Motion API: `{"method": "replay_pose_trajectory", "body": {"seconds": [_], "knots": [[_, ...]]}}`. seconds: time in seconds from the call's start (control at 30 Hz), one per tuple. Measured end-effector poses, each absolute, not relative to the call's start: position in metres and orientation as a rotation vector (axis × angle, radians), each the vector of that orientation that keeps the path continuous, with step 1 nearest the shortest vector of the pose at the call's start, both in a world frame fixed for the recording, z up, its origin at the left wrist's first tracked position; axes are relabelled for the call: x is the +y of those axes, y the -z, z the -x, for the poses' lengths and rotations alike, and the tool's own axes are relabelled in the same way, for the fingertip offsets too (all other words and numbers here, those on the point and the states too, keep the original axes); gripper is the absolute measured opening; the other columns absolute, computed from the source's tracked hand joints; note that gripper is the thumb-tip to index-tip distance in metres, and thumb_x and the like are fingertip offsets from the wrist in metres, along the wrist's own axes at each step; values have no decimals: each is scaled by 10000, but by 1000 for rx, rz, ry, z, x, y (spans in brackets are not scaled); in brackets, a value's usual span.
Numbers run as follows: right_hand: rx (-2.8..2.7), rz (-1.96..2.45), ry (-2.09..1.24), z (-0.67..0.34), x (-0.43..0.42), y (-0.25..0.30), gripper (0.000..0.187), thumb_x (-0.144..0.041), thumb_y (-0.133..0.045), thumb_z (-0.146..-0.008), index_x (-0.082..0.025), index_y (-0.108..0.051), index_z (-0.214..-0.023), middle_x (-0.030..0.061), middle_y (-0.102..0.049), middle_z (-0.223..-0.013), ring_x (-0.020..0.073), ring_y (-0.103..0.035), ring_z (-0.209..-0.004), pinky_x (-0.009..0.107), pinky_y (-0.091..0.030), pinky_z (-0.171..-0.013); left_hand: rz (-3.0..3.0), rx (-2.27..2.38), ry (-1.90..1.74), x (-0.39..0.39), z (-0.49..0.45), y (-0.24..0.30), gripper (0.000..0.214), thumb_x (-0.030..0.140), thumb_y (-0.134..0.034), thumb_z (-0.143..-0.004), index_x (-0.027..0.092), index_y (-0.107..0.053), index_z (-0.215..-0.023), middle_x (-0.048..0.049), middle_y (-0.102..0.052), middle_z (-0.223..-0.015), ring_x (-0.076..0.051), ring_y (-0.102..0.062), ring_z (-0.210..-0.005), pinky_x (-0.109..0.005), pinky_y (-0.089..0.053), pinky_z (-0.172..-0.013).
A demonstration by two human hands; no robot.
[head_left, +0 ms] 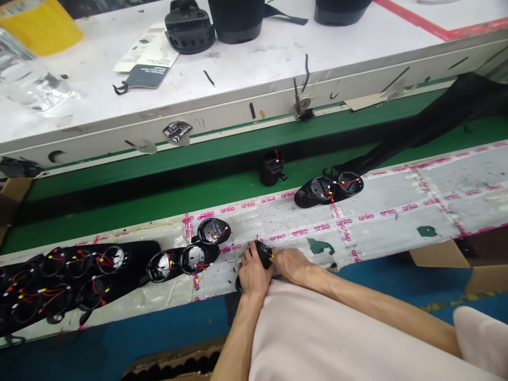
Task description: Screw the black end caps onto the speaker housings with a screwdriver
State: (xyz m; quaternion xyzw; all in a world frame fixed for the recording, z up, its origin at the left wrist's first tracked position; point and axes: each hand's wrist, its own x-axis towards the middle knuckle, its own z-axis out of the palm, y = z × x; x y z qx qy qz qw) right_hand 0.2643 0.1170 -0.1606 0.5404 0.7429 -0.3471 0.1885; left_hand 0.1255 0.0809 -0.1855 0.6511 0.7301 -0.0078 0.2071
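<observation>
At the front edge of the work ledge, my left hand (254,272) is wrapped round a black housing (263,253), which it largely covers. My right hand (291,264) is closed in a pinch against the housing's right side; what its fingertips hold is too small to make out. Just left of my hands stand loose round black housings (193,258) with open tops and red wires. Farther left, several more wired housings (115,259) sit close together in rows. Two joined wired housings (323,188) rest to the upper right.
Beyond the ledge runs a green conveyor belt (222,177) carrying one black housing (272,168). A white bench (278,63) behind it holds black cylinders (236,18), a printed tag (153,74) and yellow tape (42,26). Cardboard boxes (440,254) stand below at right. Black fabric (432,121) crosses the belt.
</observation>
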Motion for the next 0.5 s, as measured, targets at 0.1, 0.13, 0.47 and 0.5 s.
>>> {"method": "replay_pose_trajectory", "body": {"seconds": [0.1, 0.13, 0.47, 0.5], "knots": [[2118, -1535, 975, -266, 116, 165, 318, -340, -405, -1058, -123, -593, -1195, 171, -760, -979, 281, -734, -986, 311, -500, -798, -1806, 2018, 21, 83, -124, 184, 782, 440, -664, -839, 110, -387, -1491, -173, -624, -1225, -337, -633, -1114, -409, -545, -844], [2129, -1541, 976, -267, 115, 166, 313, -337, -402, -1059, -126, -590, -1194, 163, -762, -977, 279, -735, -980, 309, -498, -787, -1802, 2014, 18, 83, -123, 184, 781, 440, -665, -836, 112, -387, -1489, -171, -627, -1219, -333, -640, -1100, -405, -545, -839], [2199, -1664, 951, -272, 107, 160, 347, -363, -319, -1085, -148, -554, -1224, 134, -763, -1014, 283, -736, -955, 312, -465, -737, -1797, 2055, -6, 83, -121, 184, 785, 448, -689, -826, 125, -393, -1477, -157, -638, -1215, -296, -663, -1081, -374, -548, -836], [2193, -1668, 948, -274, 107, 160, 342, -357, -322, -1084, -146, -561, -1207, 135, -766, -992, 285, -739, -938, 313, -463, -723, -1805, 2061, -1, 82, -121, 184, 793, 429, -702, -819, 125, -389, -1481, -158, -634, -1226, -298, -655, -1094, -379, -547, -849]]}}
